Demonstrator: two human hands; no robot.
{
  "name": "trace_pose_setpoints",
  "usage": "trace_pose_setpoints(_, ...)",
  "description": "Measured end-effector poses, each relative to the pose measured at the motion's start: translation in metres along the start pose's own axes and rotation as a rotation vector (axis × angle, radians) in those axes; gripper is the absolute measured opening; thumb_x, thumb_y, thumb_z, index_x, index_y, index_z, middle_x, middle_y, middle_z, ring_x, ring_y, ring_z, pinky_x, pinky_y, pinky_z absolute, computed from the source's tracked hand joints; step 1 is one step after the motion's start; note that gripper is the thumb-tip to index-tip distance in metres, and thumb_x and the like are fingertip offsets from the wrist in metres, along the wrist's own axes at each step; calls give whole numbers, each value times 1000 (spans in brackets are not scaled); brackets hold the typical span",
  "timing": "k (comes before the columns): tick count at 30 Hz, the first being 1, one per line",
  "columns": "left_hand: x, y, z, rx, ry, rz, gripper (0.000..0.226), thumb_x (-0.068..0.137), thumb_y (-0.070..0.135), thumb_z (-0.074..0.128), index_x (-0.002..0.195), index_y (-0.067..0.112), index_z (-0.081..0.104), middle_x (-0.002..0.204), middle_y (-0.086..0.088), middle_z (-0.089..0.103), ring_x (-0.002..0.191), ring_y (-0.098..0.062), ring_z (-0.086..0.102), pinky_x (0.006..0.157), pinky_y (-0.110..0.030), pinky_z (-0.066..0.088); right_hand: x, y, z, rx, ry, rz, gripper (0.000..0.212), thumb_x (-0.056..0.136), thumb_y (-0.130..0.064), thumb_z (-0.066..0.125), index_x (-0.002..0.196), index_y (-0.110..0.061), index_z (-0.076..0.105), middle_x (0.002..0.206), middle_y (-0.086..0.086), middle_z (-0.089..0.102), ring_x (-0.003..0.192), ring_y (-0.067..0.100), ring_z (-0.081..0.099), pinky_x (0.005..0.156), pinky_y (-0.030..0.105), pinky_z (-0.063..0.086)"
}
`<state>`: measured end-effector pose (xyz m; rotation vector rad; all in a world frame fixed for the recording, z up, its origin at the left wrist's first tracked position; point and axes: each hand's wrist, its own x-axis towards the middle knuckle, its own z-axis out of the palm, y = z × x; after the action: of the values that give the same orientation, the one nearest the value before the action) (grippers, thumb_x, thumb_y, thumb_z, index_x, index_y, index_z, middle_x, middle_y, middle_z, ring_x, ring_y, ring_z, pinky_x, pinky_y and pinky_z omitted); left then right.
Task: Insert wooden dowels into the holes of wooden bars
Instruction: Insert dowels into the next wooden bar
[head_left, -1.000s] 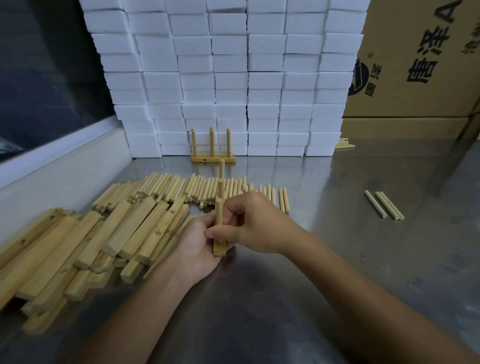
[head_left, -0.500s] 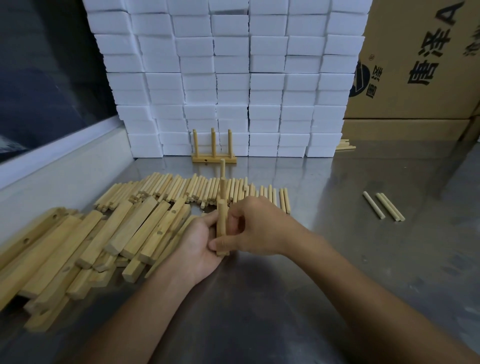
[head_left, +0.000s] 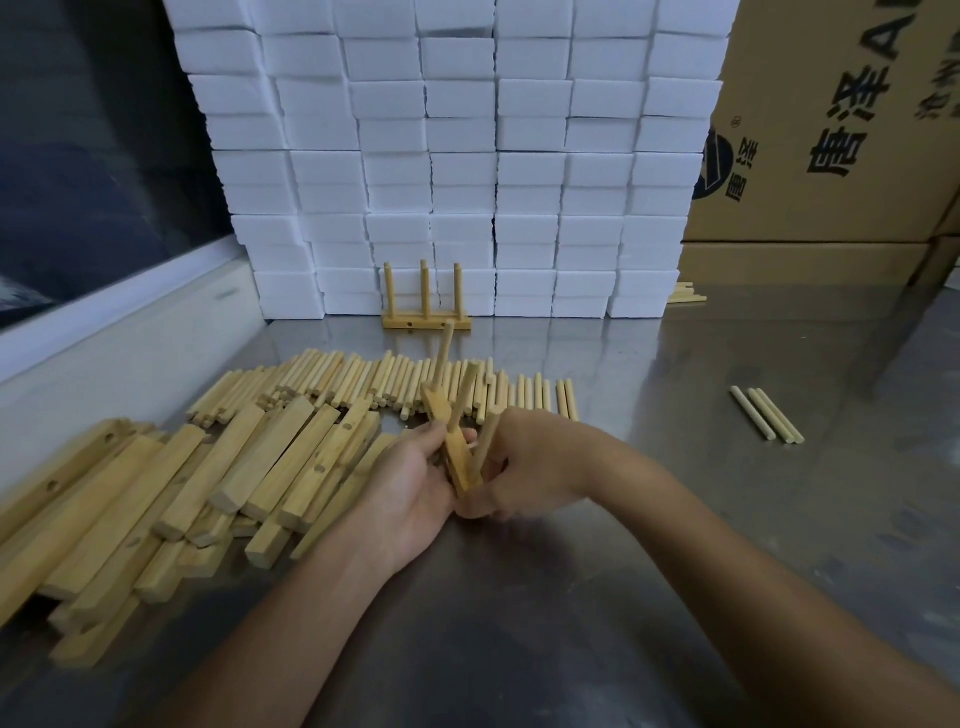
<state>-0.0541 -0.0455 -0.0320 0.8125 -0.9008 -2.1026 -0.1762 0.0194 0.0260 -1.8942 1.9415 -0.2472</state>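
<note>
A wall of white foam blocks (head_left: 467, 156) fills the back, with cardboard boxes (head_left: 831, 130) to its right, all standing on a steel tabletop (head_left: 675, 545). On the left of that surface sprawls a heap of wooden bars (head_left: 171, 499), and behind it lies a long row of loose dowels (head_left: 363, 379). A finished bar with three upright dowels (head_left: 426, 306) stands against the foam, and three spare dowels (head_left: 766, 414) lie well apart on the right. Front and centre, the left hand (head_left: 410, 493) cradles the bar in progress (head_left: 454, 452), fingers curled round its side, the bar tilted away with two dowels already seated (head_left: 444, 353) sticking up. The right hand (head_left: 524, 467) pinches a third dowel (head_left: 487, 441) just beside the bar's near end, leaning rightward; whether its tip is in the hole cannot be told.
</note>
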Motion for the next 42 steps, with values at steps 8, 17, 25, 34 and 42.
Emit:
trace_pose_setpoints(8, 9, -3, -3, -132, -67, 46, 32, 105, 10, 40, 132, -5, 48, 115, -24, 69, 104, -31, 70, 70, -35, 61, -3, 23, -28, 4, 56, 102, 16, 79, -28, 70, 79, -14, 77, 64, -4, 68, 63, 10, 63, 74, 30, 56)
trace_pose_setpoints(17, 8, -4, -4, -167, -47, 77, 31, 95, 2, 56, 125, -5, 52, 114, -25, 69, 103, -33, 70, 75, -38, 61, 5, 57, -31, 153, 168, 41, 24, 84, -34, 74, 102, -18, 75, 86, 0, 74, 76, 14, 69, 86, 40, 57)
trace_pose_setpoints(25, 8, -4, -3, -119, -82, 97, 34, 99, 8, 51, 132, -1, 52, 121, -20, 68, 107, -29, 69, 83, -37, 60, 13, 70, -22, 327, 314, -39, 21, 84, -31, 76, 101, -20, 75, 82, -7, 72, 70, 10, 69, 65, 22, 53)
trace_pose_setpoints(34, 5, -4, -1, -107, -109, 69, 33, 101, 15, 48, 130, -1, 54, 114, -23, 70, 105, -32, 70, 77, -36, 61, 22, 81, -4, 393, 456, -18, 20, 89, -20, 71, 107, -12, 76, 81, -4, 72, 75, 7, 64, 78, 27, 54)
trace_pose_setpoints(42, 4, -3, -4, -137, -111, 53, 25, 99, 10, 52, 122, 1, 53, 105, -22, 72, 101, -38, 70, 73, -40, 61, 59, 88, -10, 489, 670, 59, 26, 88, -22, 73, 112, -12, 73, 85, -6, 69, 73, 3, 63, 68, 18, 50)
